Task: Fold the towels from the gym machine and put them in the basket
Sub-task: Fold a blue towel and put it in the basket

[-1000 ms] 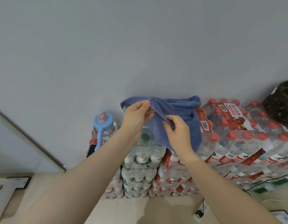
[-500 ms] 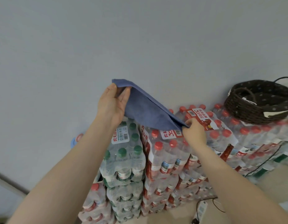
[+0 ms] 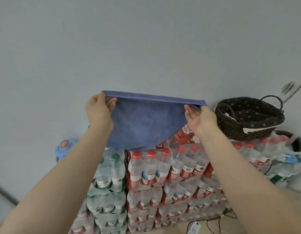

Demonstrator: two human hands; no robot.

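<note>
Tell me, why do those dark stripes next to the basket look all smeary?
In the head view, the dark streaks above the basket are motion-blurred beyond telling what they are; the blue towel stays fairly sharp, and the light is soft, with no glare.

A blue towel (image 3: 146,122) hangs folded, its top edge stretched level, beside a dark woven basket (image 3: 247,125) atop bottle packs.

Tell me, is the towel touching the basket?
Apart. The head view shows bare wall between the towel's right corner and the basket's rim.
</note>
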